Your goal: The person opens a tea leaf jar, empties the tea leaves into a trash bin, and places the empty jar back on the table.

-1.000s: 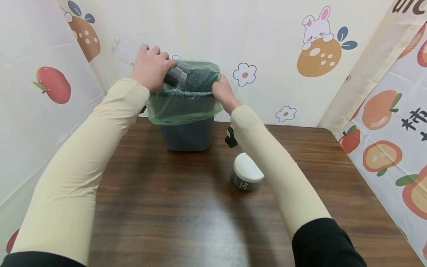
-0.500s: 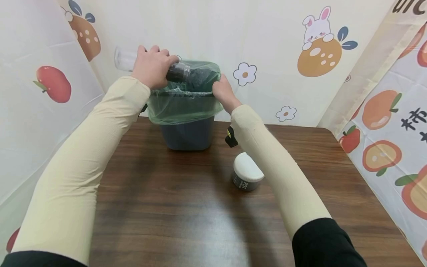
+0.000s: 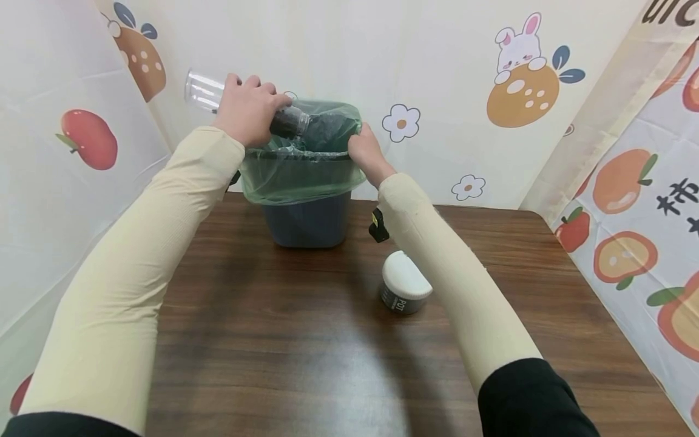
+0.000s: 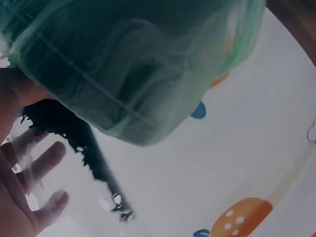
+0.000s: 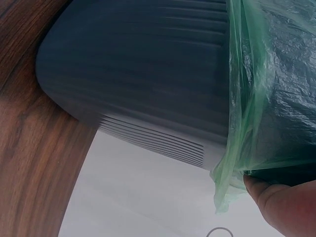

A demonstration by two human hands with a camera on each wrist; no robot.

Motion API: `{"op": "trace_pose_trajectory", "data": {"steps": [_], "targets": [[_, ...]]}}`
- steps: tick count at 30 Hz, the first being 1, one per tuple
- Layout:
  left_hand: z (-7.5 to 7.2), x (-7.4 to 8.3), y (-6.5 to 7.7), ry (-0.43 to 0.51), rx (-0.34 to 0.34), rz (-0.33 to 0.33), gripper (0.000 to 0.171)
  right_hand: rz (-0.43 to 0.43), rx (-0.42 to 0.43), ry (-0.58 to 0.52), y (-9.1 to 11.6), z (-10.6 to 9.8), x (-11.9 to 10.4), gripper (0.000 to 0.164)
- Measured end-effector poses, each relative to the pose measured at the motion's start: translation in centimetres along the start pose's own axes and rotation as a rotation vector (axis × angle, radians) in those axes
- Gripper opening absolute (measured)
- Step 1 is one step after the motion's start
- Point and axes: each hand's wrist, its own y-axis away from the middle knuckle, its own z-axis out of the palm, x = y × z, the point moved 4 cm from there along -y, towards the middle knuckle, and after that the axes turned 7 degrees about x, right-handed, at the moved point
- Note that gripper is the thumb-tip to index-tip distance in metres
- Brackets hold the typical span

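Observation:
A clear cylindrical bottle (image 3: 203,91) lies across my left hand (image 3: 248,110), which grips it from above. Dark loose material sits inside (image 4: 98,158) in the left wrist view. Its mouth end tilts down to the right, over the left part of a dark blue trash bin (image 3: 308,221). A thin green trash bag (image 3: 300,182) lines the bin and hangs over its rim. At the bin's right rim my right hand (image 3: 367,153) grips the edge with the bag; in the right wrist view only the thumb area shows beside the bag.
A white-lidded jar (image 3: 405,276) with a dark label stands on the brown wooden table (image 3: 273,340), partly hidden behind my right forearm. White printed curtains (image 3: 437,79) enclose the back and both sides. The bin stands near the table's back edge.
The bottle has rocked in my left hand: steeply tilted and blurred at first, nearly level half a second ago, now tilted a little down again. My right hand has stayed on the rim.

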Motion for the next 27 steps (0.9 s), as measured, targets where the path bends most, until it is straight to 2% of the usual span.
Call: {"op": "trace_pose_trajectory", "data": {"steps": [4, 6, 8, 12, 18, 21, 24, 27], "targets": [[0.22, -0.13, -0.12, 0.069, -0.026, -0.032, 0.064, -0.002, 0.000, -0.003, 0.03, -0.07, 0.02, 0.049], [0.26, -0.17, -0.13, 0.092, -0.014, -0.040, 0.063, -0.003, -0.004, -0.006, 0.08, -0.07, -0.01, 0.049], [0.19, -0.09, -0.11, 0.078, 0.012, -0.026, 0.062, -0.004, -0.006, -0.010, 0.14, -0.10, -0.08, 0.049], [-0.03, 0.25, -0.08, -0.022, 0.047, 0.025, 0.063, -0.007, -0.007, -0.006, 0.21, -0.15, -0.16, 0.049], [0.22, 0.32, -0.19, 0.023, -0.007, 0.011, 0.061, 0.002, -0.008, 0.001, 0.18, -0.21, -0.04, 0.048], [0.29, 0.29, -0.19, 0.007, -0.003, 0.030, 0.059, 0.003, -0.006, -0.002, 0.35, -0.23, -0.09, 0.047], [0.23, 0.18, -0.14, 0.034, 0.018, 0.014, 0.060, -0.002, -0.001, -0.008, 0.53, -0.21, -0.20, 0.047], [0.03, 0.25, -0.17, 0.018, 0.023, 0.023, 0.061, -0.011, 0.007, -0.016, 0.56, -0.28, -0.24, 0.048]]}}
